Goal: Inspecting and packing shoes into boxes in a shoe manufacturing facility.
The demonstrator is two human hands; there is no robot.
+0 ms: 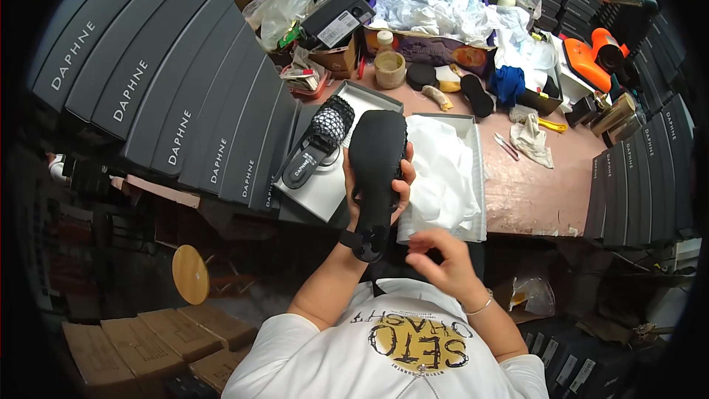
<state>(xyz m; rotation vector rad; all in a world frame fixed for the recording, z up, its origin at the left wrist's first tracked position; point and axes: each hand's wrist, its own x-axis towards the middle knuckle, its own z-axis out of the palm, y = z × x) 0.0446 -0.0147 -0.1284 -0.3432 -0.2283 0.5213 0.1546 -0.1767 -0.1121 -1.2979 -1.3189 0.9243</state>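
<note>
My left hand [401, 186] is wrapped round a black sandal [375, 155], held up with its dark sole toward me and its heel end low, near my wrist. Close to the heel, my right hand [447, 262] hovers with bent fingers and its thumb apart, holding nothing I can see. The matching sandal [317, 140], with a woven black upper stuffed with pale paper, lies in a shoebox lid or tray [295, 196] on the left. To the right of the held sandal stands an open shoebox [478, 170] lined with white tissue paper [439, 170].
Stacked dark shoeboxes [162, 81] crowd the left, with more [642, 170] at the right. On the pink table [535, 196] lie a jar [389, 70], a brush [478, 96], a rag [533, 140] and an orange heat gun [609, 48]. Behind them is heaped tissue [436, 7].
</note>
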